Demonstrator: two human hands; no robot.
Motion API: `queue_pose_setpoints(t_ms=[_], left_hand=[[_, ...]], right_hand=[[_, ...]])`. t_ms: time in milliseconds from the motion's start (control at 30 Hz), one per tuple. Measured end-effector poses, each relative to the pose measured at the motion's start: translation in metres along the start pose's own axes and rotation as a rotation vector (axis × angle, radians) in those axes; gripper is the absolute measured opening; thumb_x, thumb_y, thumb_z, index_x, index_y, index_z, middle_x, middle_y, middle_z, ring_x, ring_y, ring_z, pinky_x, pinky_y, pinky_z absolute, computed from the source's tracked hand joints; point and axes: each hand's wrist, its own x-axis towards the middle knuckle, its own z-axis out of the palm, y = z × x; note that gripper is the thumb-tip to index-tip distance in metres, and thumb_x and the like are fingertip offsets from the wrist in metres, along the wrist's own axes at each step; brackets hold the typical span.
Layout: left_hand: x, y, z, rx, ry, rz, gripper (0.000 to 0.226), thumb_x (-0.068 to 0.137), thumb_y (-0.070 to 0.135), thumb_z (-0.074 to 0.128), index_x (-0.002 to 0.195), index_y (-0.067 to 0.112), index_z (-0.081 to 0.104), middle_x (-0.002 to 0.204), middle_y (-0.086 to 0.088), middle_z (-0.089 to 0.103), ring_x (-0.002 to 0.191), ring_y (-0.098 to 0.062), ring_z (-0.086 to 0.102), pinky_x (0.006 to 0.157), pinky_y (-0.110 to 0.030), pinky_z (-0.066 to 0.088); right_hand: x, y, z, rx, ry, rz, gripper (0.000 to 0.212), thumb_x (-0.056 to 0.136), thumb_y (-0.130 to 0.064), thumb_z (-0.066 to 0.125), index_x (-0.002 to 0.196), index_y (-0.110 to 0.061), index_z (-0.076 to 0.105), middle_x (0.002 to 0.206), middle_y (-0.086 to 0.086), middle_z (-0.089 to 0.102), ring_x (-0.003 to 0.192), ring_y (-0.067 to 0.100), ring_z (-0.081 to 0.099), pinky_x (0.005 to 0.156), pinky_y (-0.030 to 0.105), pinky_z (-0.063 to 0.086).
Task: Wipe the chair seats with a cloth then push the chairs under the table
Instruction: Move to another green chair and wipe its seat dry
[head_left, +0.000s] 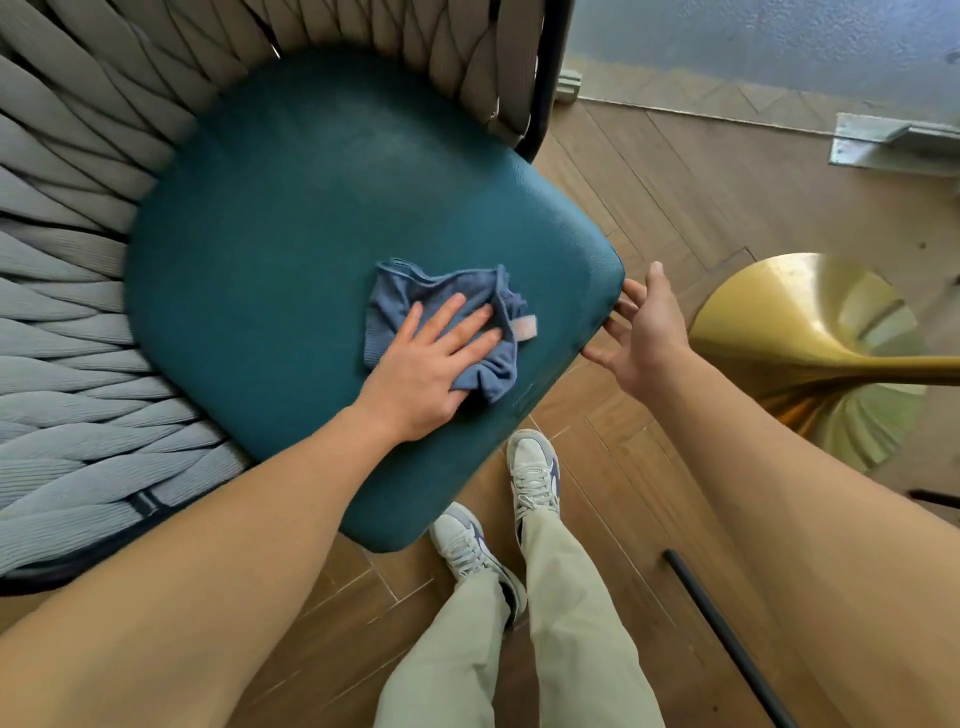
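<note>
A chair with a teal padded seat and a woven grey rope back fills the left and middle of the head view. A crumpled blue cloth lies on the seat near its right corner. My left hand presses flat on the cloth, fingers spread. My right hand grips the seat's right corner edge, fingers curled under the rim.
A gold flared table base stands on the wooden floor just right of the chair. A thin black chair leg crosses the floor at lower right. My feet in pale trainers stand below the seat's front edge. A wall with a skirting strip runs along the top right.
</note>
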Motion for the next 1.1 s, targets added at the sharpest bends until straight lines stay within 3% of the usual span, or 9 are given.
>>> queue_pose_setpoints(t_ms=[100,167,367,500,600,767,967,1100], left_hand=[[0.032,0.016,-0.012,-0.093,0.027,-0.275,0.067,0.085,0.042,0.023,0.15,0.027,0.032,0.161,0.004,0.02,0.149,-0.032,0.01,0.115,-0.064,0.01],[0.055,0.043,-0.016,-0.14,0.041,-0.347,0.068,0.086,0.045,0.028,0.151,0.028,0.028,0.162,0.006,0.015,0.149,-0.034,0.003,0.115,-0.063,0.002],[0.007,0.063,0.014,0.031,0.039,0.145,0.06,0.084,0.04,0.043,0.141,0.021,0.05,0.156,0.0,0.034,0.146,-0.037,0.02,0.113,-0.065,0.017],[-0.039,0.038,0.023,0.052,0.036,0.219,0.059,0.087,0.037,0.044,0.144,0.022,0.045,0.157,0.0,0.032,0.147,-0.032,0.02,0.115,-0.059,0.02],[-0.055,0.019,0.022,-0.043,0.049,-0.018,0.062,0.083,0.036,0.039,0.142,0.021,0.048,0.153,-0.004,0.039,0.144,-0.034,0.03,0.113,-0.061,0.025],[-0.088,0.002,0.029,-0.166,0.057,-0.537,0.06,0.093,0.034,0.041,0.151,0.026,0.028,0.161,0.003,0.019,0.15,-0.028,0.008,0.118,-0.058,0.01],[-0.119,0.055,0.033,-0.344,0.065,-1.07,0.065,0.096,0.034,0.046,0.154,0.024,0.019,0.164,0.001,0.006,0.15,-0.032,0.0,0.116,-0.062,0.009],[-0.083,0.088,0.023,-0.544,0.093,-1.279,0.062,0.097,0.038,0.042,0.154,0.022,0.022,0.164,0.0,0.005,0.149,-0.037,-0.002,0.113,-0.067,0.009]], right_hand=[[0.002,0.002,0.0,-0.005,0.007,-0.014,0.057,0.099,-0.056,0.03,0.138,-0.02,0.049,0.135,0.0,0.055,0.128,0.021,0.049,0.098,0.057,0.046],[0.003,0.004,-0.002,-0.009,0.003,-0.031,0.056,0.099,-0.056,0.029,0.135,-0.019,0.051,0.13,0.001,0.058,0.124,0.02,0.054,0.099,0.058,0.044],[-0.005,0.006,-0.008,-0.098,0.101,-0.067,0.055,0.098,-0.057,0.029,0.132,-0.02,0.052,0.135,0.004,0.05,0.128,0.024,0.047,0.104,0.048,0.039],[-0.013,0.018,-0.01,-0.119,0.139,-0.056,0.057,0.099,-0.056,0.028,0.136,-0.018,0.05,0.14,0.007,0.048,0.131,0.027,0.045,0.107,0.05,0.038],[-0.018,0.033,-0.006,-0.143,0.151,-0.042,0.057,0.099,-0.056,0.028,0.137,-0.018,0.049,0.144,0.008,0.047,0.132,0.028,0.045,0.108,0.051,0.038],[-0.024,0.055,0.005,-0.142,0.139,-0.021,0.056,0.097,-0.059,0.031,0.135,-0.022,0.05,0.141,0.004,0.05,0.129,0.026,0.048,0.106,0.052,0.04],[-0.036,0.066,0.019,-0.024,0.098,-0.014,0.038,0.098,-0.055,0.032,0.117,-0.028,0.052,0.113,-0.006,0.059,0.117,0.02,0.057,0.097,0.049,0.045],[-0.036,0.068,0.021,-0.023,0.101,-0.026,0.045,0.098,-0.055,0.032,0.128,-0.027,0.051,0.112,-0.005,0.058,0.112,0.019,0.057,0.092,0.048,0.047]])
